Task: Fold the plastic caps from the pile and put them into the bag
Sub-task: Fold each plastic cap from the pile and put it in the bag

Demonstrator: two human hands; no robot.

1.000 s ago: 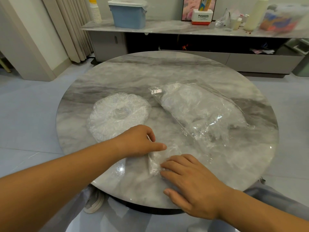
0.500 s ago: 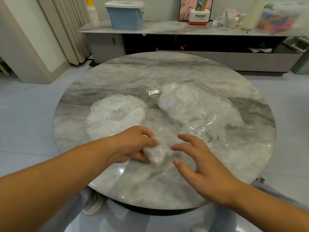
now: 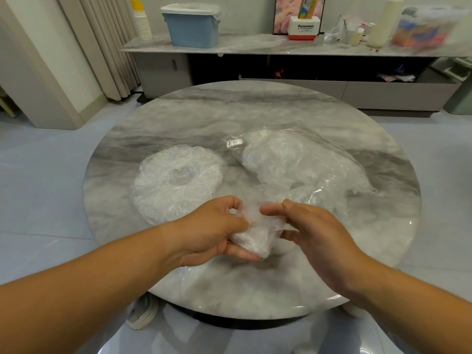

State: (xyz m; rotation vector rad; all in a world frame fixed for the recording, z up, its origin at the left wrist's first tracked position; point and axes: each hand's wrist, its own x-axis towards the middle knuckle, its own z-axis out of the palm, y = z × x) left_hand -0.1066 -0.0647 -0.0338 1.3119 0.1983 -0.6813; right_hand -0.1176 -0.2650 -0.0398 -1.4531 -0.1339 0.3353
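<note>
A folded clear plastic cap (image 3: 252,237) is lifted just above the near part of the round marble table (image 3: 255,111). My left hand (image 3: 212,229) grips its left side, fingers curled round it. From the right, my right hand (image 3: 310,231) pinches the same cap between thumb and fingers. A flat round pile of plastic caps (image 3: 176,180) lies on the table's left half. Right of it, a clear plastic bag (image 3: 298,162) stuffed with folded caps lies slantwise, its opening hard to make out.
Behind the table runs a long low cabinet (image 3: 281,47) carrying a blue lidded bin (image 3: 192,25), stacked cups (image 3: 141,20), a Panasonic box (image 3: 304,28) and other clutter. Curtains (image 3: 107,47) hang at the back left. Grey floor tiles surround the table.
The folded cap was lifted off the table by my left hand. My right hand rose from pressing it flat and now pinches its right side.
</note>
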